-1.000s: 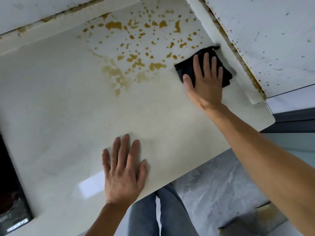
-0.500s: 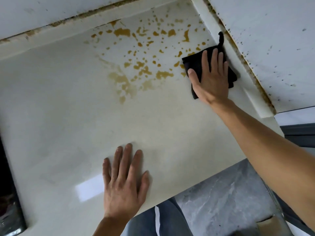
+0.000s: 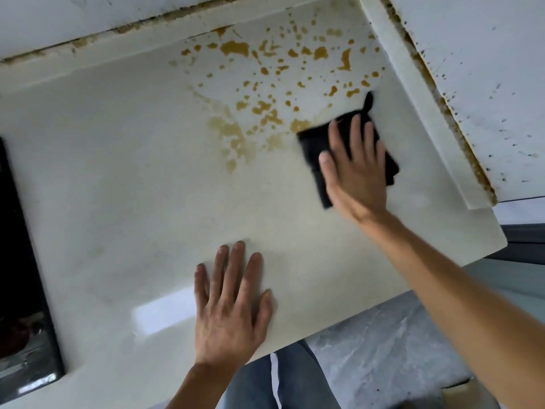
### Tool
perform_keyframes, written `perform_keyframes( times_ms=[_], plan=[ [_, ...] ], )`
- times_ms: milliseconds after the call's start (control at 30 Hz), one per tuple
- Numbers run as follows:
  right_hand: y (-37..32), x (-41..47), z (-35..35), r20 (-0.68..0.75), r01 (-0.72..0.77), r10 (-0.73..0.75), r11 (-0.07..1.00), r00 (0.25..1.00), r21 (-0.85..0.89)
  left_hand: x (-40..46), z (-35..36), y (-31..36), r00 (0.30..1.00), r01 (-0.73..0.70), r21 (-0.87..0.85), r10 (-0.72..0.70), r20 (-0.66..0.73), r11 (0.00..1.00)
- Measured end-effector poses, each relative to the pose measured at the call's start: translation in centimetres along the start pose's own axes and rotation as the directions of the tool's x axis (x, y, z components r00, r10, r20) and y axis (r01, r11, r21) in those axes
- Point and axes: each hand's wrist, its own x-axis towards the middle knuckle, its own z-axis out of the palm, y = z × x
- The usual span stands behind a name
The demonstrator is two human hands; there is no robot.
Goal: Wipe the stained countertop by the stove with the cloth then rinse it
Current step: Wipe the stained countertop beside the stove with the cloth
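— Where's your right hand (image 3: 355, 172) at this moment?

— Flat on the black cloth (image 3: 312, 143), fingers straight and spread, palm pressing it onto the cream countertop (image 3: 132, 172). I'm not pinching or bunching it; the hand just lies open on top.

— And the cloth itself, where does it sit?

— Far right part of the counter, close to the raised lip (image 3: 418, 113) that runs along the right-hand wall (image 3: 486, 69). Its left corner pokes out past my thumb and touches the near edge of the brown stains (image 3: 265, 110). A little loop (image 3: 368, 100) sticks up from its far corner. The picture is a bit blurred around there.

— How do the stains look?

— Orange-brown spatter, dots and blotches, spread across the far middle of the counter up towards the back lip. On the near left of the patch there's a paler, smeared streak (image 3: 233, 140). Most of the spatter lies to the left of the cloth and beyond it.

— Left hand (image 3: 231, 308)?

— Palm down on the bare counter near the front edge, fingers straight and slightly fanned, holding nothing. It's well apart from the cloth, nearer to me and to the left.

— Anything else in view?

— The dark, glossy stove (image 3: 26, 290) at the far left edge of the view, set into the counter. Grime lines the joint under both walls. Below the counter edge I see my blue-jeaned legs (image 3: 259, 379) and the grey stone floor (image 3: 383, 349).
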Motion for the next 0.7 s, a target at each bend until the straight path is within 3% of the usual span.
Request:
perform_keyframes(
  times_ms=[133,367,467,567,700],
  plan=[
    [-3.3,-5.3,1.4,0.04,0.146,-0.144,0.989,0.989,-0.032,0.0,0.0,0.1,1.0,0.0,-0.012,0.0,0.0,1.0],
    [-6.3,3.9,1.1,0.018,0.123,-0.123,0.992,0.992,-0.017,0.0,0.1,-0.1,1.0,-0.001,-0.005,0.001,0.005,1.0],
    [-6.9,-1.9,2.0,-0.001,0.116,-0.116,0.993,0.993,-0.026,0.0,0.0,-0.2,1.0,0.001,-0.007,-0.001,0.014,1.0],
    [-8.9,-5.4,2.8,0.007,0.206,-0.206,0.978,0.979,-0.036,0.0,0.0,-0.1,1.0,0.005,-0.012,-0.005,0.01,1.0],
    [-12.1,0.8,2.5,0.015,0.278,-0.278,0.96,0.96,-0.016,-0.1,0.3,-0.3,1.0,0.003,-0.023,-0.003,0.005,1.0]
  ],
)
